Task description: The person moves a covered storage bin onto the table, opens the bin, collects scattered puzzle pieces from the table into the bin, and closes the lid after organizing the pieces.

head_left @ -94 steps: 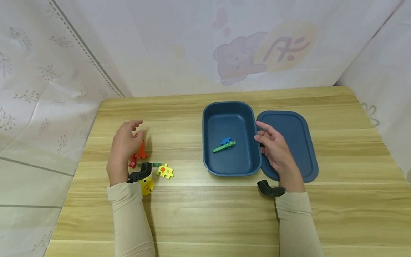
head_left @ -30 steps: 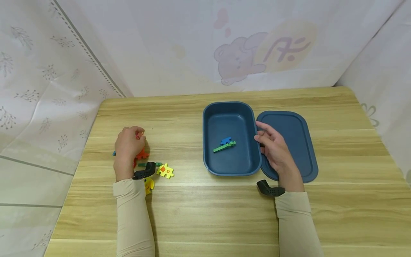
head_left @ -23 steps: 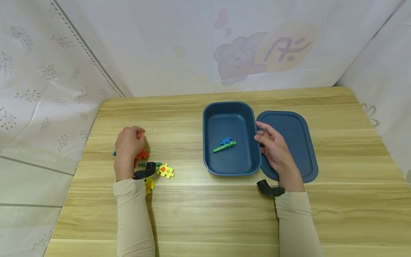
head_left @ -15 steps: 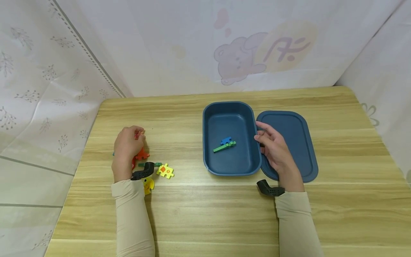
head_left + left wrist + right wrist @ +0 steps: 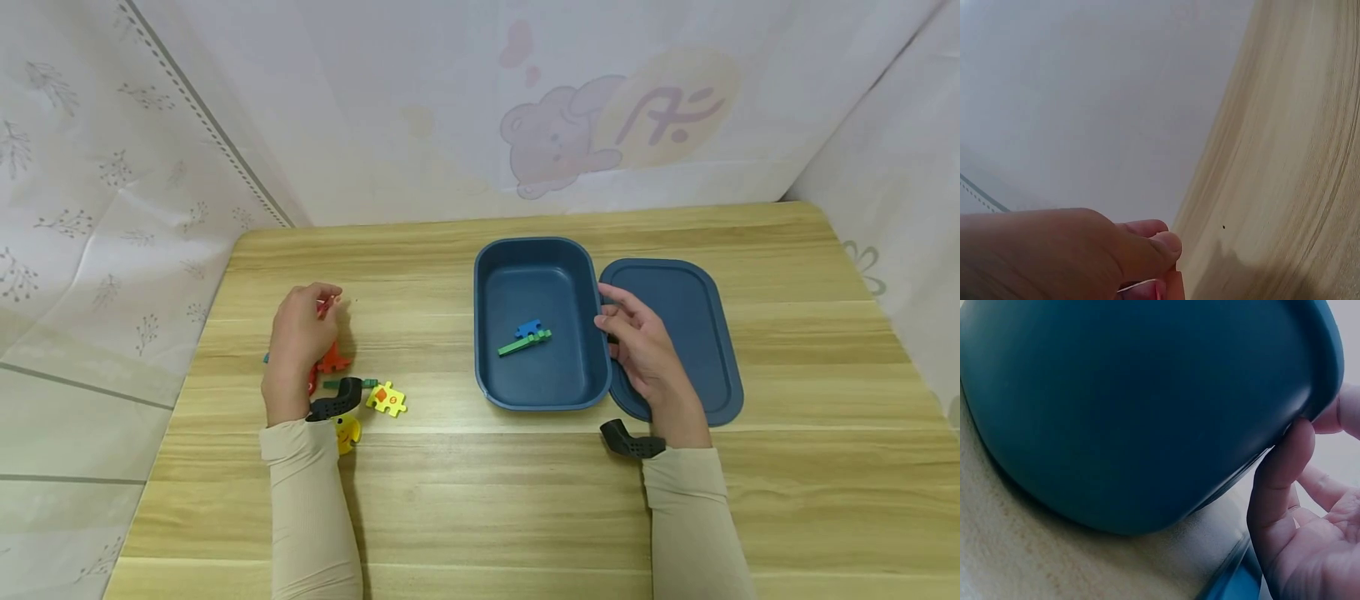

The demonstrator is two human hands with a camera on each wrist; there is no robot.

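Pale wooden counter (image 5: 465, 500): left hand (image 5: 296, 346) pinching small red puzzle piece (image 5: 323, 309), left of deep blue plastic box (image 5: 540, 392); right hand (image 5: 645, 354) loosely curled, fingertips steadying box's right rim.

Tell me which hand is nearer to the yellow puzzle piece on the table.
Left. The left hand is just beside the yellow puzzle piece, among the loose pieces. The right hand is far across the table, fingers touching the blue box at its right rim.

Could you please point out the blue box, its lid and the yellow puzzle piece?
blue box (image 5: 525, 283): head view, bare inner floor.
lid (image 5: 682, 308): head view, flat top.
yellow puzzle piece (image 5: 386, 399): head view, its middle.
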